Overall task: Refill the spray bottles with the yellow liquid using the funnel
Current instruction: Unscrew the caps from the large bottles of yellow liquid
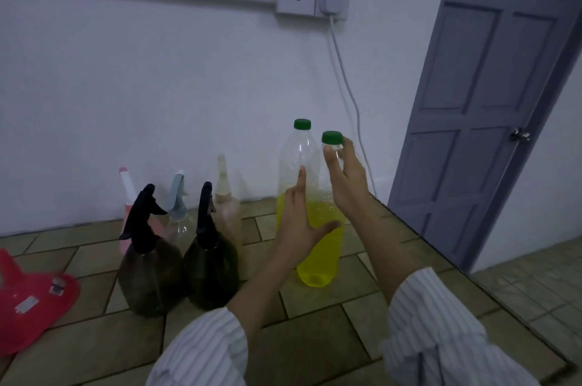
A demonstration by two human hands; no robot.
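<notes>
Both hands close in on the nearer of two green-capped bottles of yellow liquid.

The near bottle stands upright on the tiled counter, long axis vertical, straight ahead of the hands, with the far bottle just behind it to the left. The right hand pinches the neck under the green cap; the left hand lies spread open against the bottle's left side, thumb across the liquid. Both are on it, the right higher. The spray bottles cluster to the left, triggers still on, two dark ones nearest. The red funnel lies at the far left edge, well apart. The counter's right edge runs close beside the bottle; open room lies near, toward the person.
</notes>
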